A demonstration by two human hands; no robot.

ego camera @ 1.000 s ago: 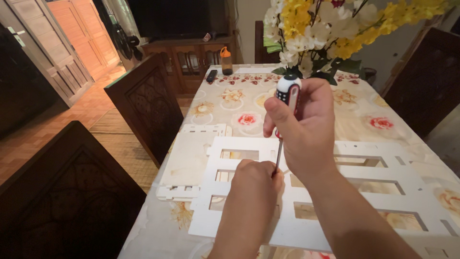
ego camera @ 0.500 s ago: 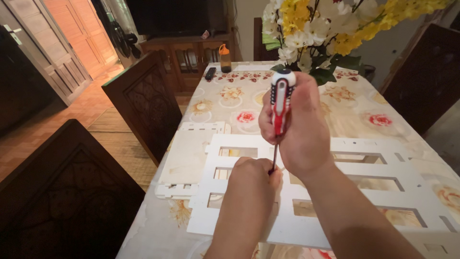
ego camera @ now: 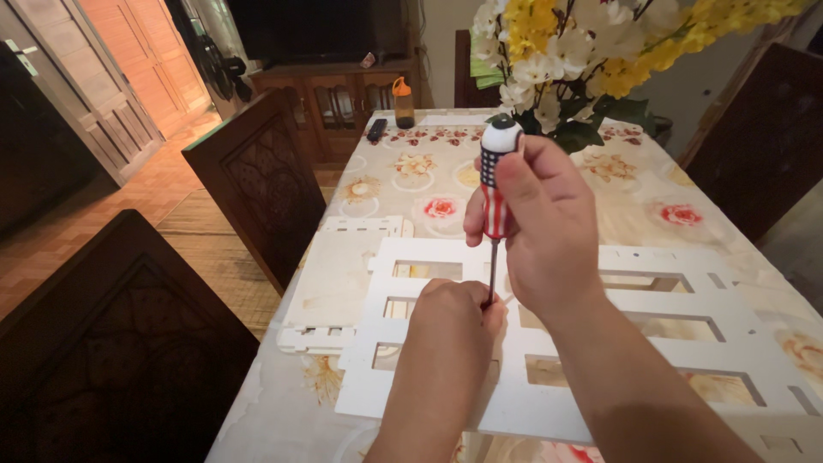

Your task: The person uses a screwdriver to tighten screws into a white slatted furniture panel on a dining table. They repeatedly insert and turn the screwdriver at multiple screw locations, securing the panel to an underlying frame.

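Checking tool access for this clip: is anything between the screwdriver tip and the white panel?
Cannot fully tell: the left hand is closed around the screwdriver tip, hiding where it meets the white panel. The right hand grips the handle.

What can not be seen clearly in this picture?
Head view only:
- Screwdriver tip: hidden behind the left hand.
- Any screw there: covered by the left hand.
- White panel: right and lower parts cut by the frame edge and covered by the right hand and its arm.
- Bottle: too small for detail.
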